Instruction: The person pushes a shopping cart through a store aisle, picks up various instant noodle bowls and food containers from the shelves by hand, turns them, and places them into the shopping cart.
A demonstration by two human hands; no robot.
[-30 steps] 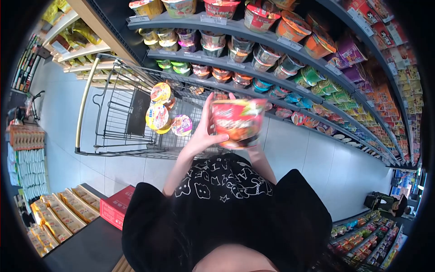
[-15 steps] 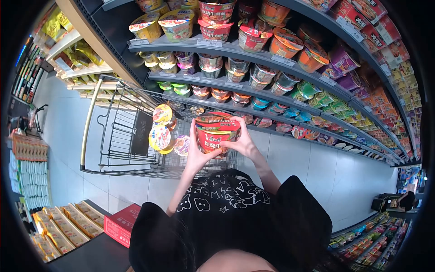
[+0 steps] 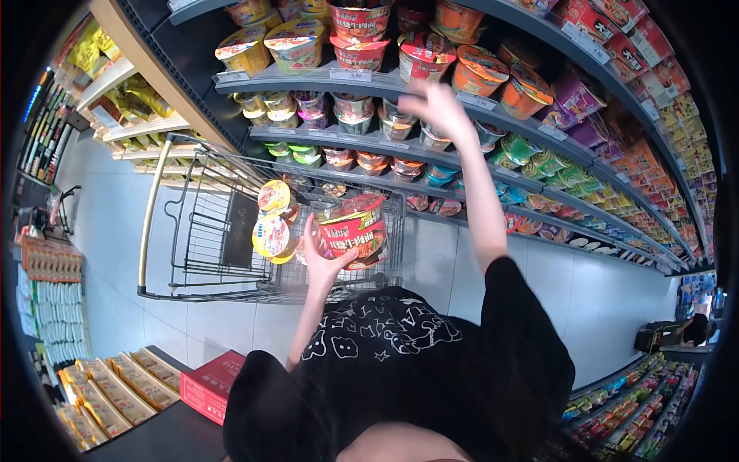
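A red instant noodle bowl (image 3: pixel 358 235) is in my left hand (image 3: pixel 325 258), tilted over the shopping cart (image 3: pixel 192 289), with the thumb across its front. My right hand (image 3: pixel 437 108) is raised before the noodle shelves, its fingers apart and blurred, with nothing visible in it. Just above it on the upper shelf (image 3: pixel 289 77) is a red-lidded bowl (image 3: pixel 423 55); an orange bowl (image 3: pixel 479 71) stands to its right. Inside the cart lie yellow-and-white noodle cups (image 3: pixel 271 235), left of the held bowl.
Shelves of colourful cups and packets curve away to the right. A red box (image 3: pixel 212 385) and yellow packets (image 3: pixel 119 389) sit at the lower left. A wooden shelf end (image 3: pixel 173 65) stands behind the cart. At the far right is a person (image 3: pixel 697 329) by a dark bag.
My right hand has let go of the red bowl and moved up and right to the shelf. The bowl, now only in my left hand, has turned and tilted.
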